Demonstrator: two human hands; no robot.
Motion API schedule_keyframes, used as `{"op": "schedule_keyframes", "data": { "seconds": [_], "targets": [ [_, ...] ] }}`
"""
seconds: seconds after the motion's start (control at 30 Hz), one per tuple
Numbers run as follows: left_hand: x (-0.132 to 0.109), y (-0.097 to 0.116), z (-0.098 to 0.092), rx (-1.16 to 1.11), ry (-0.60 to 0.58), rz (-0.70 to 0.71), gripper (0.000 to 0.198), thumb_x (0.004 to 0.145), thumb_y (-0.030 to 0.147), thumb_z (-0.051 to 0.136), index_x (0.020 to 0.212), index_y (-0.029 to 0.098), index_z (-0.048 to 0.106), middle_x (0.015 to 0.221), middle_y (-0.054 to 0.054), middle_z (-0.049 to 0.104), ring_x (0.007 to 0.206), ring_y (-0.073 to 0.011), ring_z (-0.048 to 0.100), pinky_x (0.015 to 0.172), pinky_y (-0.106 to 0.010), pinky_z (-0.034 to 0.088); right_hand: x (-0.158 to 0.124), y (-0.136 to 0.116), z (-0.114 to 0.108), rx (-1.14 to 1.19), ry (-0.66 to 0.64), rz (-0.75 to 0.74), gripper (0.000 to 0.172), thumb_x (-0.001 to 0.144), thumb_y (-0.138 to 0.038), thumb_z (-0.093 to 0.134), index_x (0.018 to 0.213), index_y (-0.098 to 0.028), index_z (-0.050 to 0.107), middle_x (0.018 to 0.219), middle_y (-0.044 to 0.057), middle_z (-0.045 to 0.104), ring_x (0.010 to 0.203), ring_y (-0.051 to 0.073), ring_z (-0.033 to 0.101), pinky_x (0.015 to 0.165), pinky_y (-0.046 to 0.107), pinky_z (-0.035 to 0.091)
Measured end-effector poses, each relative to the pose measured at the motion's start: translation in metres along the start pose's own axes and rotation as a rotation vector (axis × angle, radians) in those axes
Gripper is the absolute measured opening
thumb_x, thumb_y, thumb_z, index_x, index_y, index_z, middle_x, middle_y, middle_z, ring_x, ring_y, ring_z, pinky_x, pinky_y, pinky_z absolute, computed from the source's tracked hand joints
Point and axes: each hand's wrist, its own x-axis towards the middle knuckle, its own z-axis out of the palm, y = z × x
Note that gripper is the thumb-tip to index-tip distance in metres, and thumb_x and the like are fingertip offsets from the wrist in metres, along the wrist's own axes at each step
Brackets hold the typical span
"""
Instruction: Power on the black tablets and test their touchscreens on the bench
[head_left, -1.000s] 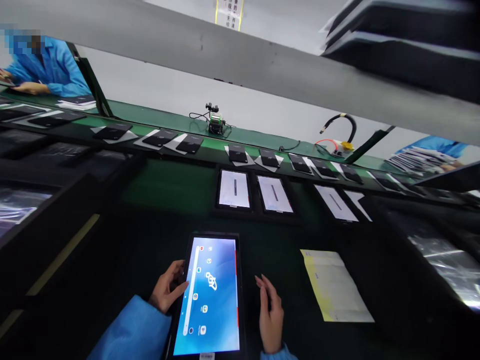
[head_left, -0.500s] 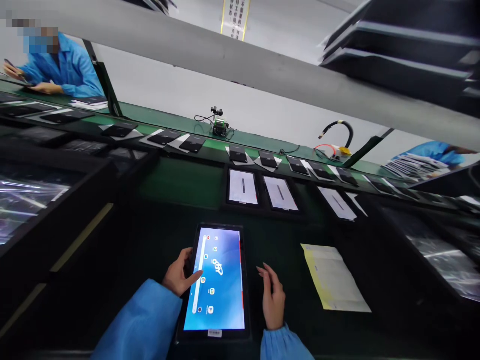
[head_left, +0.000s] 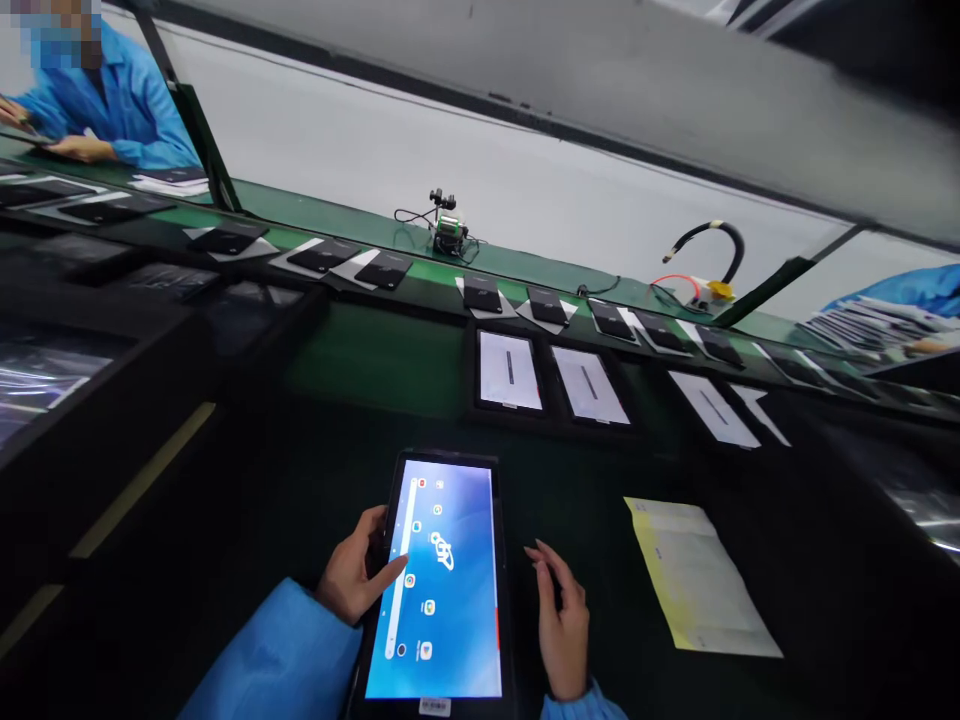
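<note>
A lit tablet [head_left: 442, 580] with a blue home screen and app icons lies on the dark bench in front of me. My left hand [head_left: 356, 575] grips its left edge, the thumb resting on the screen near the white bar. My right hand [head_left: 562, 625] lies on the bench just right of the tablet, fingers stretched out and slightly apart, holding nothing. Both my sleeves are blue.
Two tablets with white screens [head_left: 510, 370] lie behind, more to the right [head_left: 712, 408]. A yellow-edged paper sheet [head_left: 697, 575] lies at right. Black devices ride a green conveyor [head_left: 375, 235] past a small sensor [head_left: 448, 230]. Workers in blue sit at far left [head_left: 112, 110] and far right.
The view has shifted a little; the tablet and both hands stay in about the same pose, left thumb still on the screen.
</note>
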Motion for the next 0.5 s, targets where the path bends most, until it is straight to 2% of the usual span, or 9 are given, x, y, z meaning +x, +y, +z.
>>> {"op": "schedule_keyframes", "data": {
  "seconds": [0.07, 0.13, 0.27, 0.4, 0.5],
  "targets": [
    [0.0, 0.0, -0.002, 0.009, -0.01, 0.004, 0.05, 0.075, 0.051, 0.065, 0.114, 0.022, 0.053, 0.094, -0.004, 0.07, 0.082, -0.0251, 0.065, 0.068, -0.032, 0.048, 0.008, -0.008, -0.003, 0.028, -0.042, -0.017, 0.047, 0.088, -0.056, 0.047, 0.118, -0.022, 0.059, 0.111, 0.008, 0.067, 0.103, 0.027, 0.061, 0.093, 0.048, 0.048],
    [0.0, 0.001, -0.003, -0.003, -0.007, 0.01, 0.046, 0.077, 0.051, 0.063, 0.112, 0.022, 0.056, 0.09, -0.002, 0.07, 0.079, -0.0236, 0.063, 0.068, -0.03, 0.046, 0.02, -0.024, -0.005, 0.027, -0.117, -0.094, 0.043, 0.091, -0.051, 0.047, 0.12, -0.021, 0.058, 0.114, 0.009, 0.066, 0.103, 0.024, 0.062, 0.091, 0.043, 0.052],
    [0.002, 0.006, -0.003, -0.114, 0.034, -0.052, 0.04, 0.081, 0.053, 0.057, 0.105, 0.021, 0.062, 0.088, -0.003, 0.07, 0.086, -0.0259, 0.064, 0.076, -0.031, 0.047, 0.053, -0.079, 0.002, -0.179, -0.257, -0.395, 0.033, 0.095, -0.041, 0.044, 0.12, -0.024, 0.059, 0.116, 0.007, 0.064, 0.11, 0.022, 0.058, 0.094, 0.041, 0.05],
    [0.005, 0.006, -0.004, -0.146, 0.067, -0.096, 0.039, 0.082, 0.055, 0.056, 0.099, 0.022, 0.068, 0.095, -0.004, 0.072, 0.092, -0.0278, 0.064, 0.079, -0.032, 0.048, 0.085, -0.133, 0.039, -0.465, -0.562, -0.642, 0.031, 0.096, -0.028, 0.043, 0.123, -0.018, 0.057, 0.122, 0.009, 0.06, 0.116, 0.025, 0.052, 0.099, 0.047, 0.043],
    [0.006, -0.001, -0.007, -0.182, 0.029, -0.084, 0.037, 0.082, 0.054, 0.057, 0.099, 0.023, 0.068, 0.093, -0.004, 0.072, 0.088, -0.0273, 0.065, 0.078, -0.032, 0.049, 0.101, -0.154, 0.074, -0.512, -0.698, -0.669, 0.028, 0.094, -0.02, 0.047, 0.117, -0.016, 0.061, 0.117, 0.009, 0.063, 0.11, 0.024, 0.055, 0.094, 0.044, 0.045]
  ]
}}
